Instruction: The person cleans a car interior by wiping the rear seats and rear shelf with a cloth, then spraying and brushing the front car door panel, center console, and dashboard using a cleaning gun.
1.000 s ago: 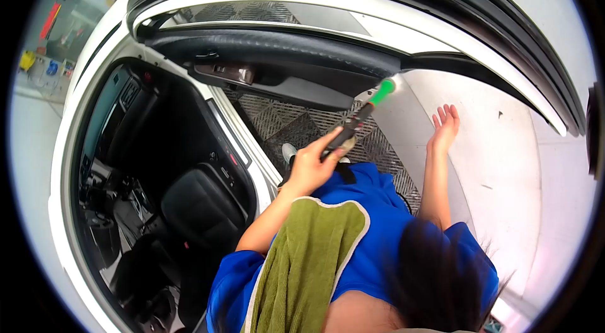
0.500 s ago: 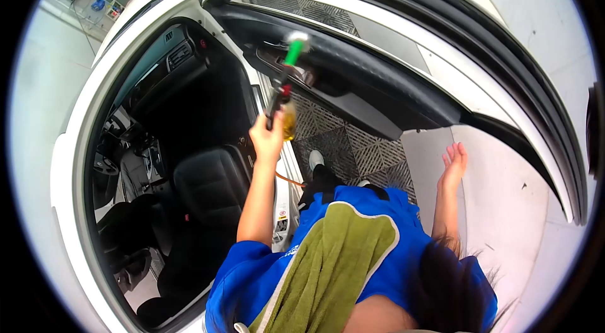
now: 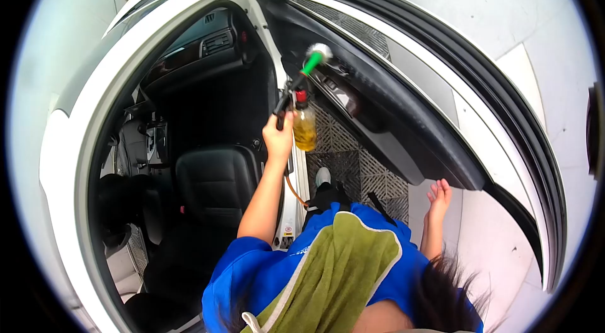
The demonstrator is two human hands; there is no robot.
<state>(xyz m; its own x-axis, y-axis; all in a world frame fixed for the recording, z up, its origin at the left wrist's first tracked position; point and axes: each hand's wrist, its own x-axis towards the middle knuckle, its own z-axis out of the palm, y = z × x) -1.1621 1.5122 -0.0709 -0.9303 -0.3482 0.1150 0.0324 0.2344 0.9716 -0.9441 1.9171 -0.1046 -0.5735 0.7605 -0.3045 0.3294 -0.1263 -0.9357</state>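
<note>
My left hand (image 3: pixel 277 139) is wrapped round the black handle of a spray gun (image 3: pixel 283 108). From the gun hangs a clear bottle (image 3: pixel 305 132) of yellow liquid with a red cap. Its green nozzle (image 3: pixel 311 64) ends in a white round brush (image 3: pixel 320 52) over the front part of the black inner door panel (image 3: pixel 378 96); whether the bristles touch it I cannot tell. An orange hose (image 3: pixel 294 192) runs below my left wrist. My right hand (image 3: pixel 439 199) holds nothing, its fingers loosely spread at the rear lower edge of the door panel.
The white car's door frame (image 3: pixel 88 137) surrounds a black seat (image 3: pixel 217 178) and the dashboard on the left. The open door curves across the right. Patterned floor tiles (image 3: pixel 337 172) and a shoe (image 3: pixel 323 175) lie below. A green towel (image 3: pixel 337 263) hangs over the blue shirt.
The view has turned, and the car and door sit differently in it. My left hand has carried the spray gun from the door's rear end to its front part. My right hand is now beside the panel's edge.
</note>
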